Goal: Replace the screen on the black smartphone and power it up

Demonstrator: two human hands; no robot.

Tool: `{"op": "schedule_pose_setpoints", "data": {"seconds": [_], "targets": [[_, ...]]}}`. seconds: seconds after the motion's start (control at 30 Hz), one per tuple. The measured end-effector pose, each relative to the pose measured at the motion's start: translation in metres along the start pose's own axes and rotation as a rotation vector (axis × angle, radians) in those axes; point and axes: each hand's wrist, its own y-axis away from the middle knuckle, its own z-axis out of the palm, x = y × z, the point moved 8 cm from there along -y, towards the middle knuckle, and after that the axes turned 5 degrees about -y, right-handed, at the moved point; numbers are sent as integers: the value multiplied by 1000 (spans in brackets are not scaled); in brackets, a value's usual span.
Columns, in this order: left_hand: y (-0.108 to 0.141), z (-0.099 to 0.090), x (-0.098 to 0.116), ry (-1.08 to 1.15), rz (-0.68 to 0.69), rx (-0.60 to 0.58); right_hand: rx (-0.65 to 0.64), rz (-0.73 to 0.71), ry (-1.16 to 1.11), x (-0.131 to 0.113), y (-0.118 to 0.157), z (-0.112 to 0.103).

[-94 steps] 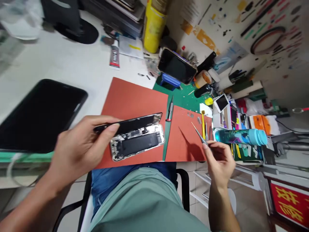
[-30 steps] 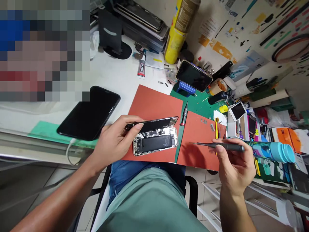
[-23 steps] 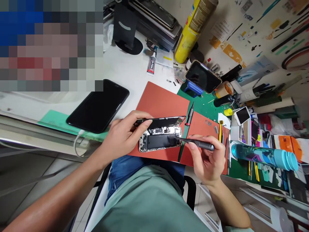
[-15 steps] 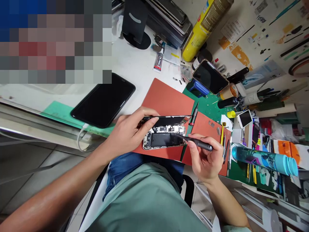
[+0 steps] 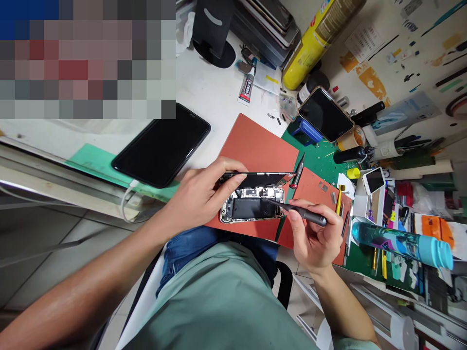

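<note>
An opened phone (image 5: 255,208) lies on the red-brown mat, its battery and circuit board exposed. My left hand (image 5: 209,192) is closed on the lifted screen (image 5: 260,180), pinching its left end between thumb and fingers and holding it tilted up along the phone's far edge. In my right hand (image 5: 317,233) is a slim dark-grey screwdriver (image 5: 308,215), gripped like a pen. Its thin dark tip points left over the inside of the phone; whether it touches a part I cannot tell.
A red-tipped pen-like tool (image 5: 298,171) lies beyond the screen on the red-brown mat (image 5: 255,141). A black phone (image 5: 162,146) with a white cable rests to the left. To the right lies a blue bottle (image 5: 397,243); a phone on a stand (image 5: 326,114) is behind.
The screwdriver tip has shifted slightly left over the phone's inside. My left hand keeps the screen raised at much the same tilt. The whole view has moved a little.
</note>
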Motion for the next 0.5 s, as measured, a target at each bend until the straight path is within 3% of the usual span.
{"op": "schedule_pose_setpoints", "data": {"seconds": [0.37, 0.5], "targets": [[-1, -1, 3, 27, 43, 14, 11, -55, 116, -10, -8, -1], [-1, 0, 2, 28, 34, 9, -65, -70, 171, -17, -17, 1]]}}
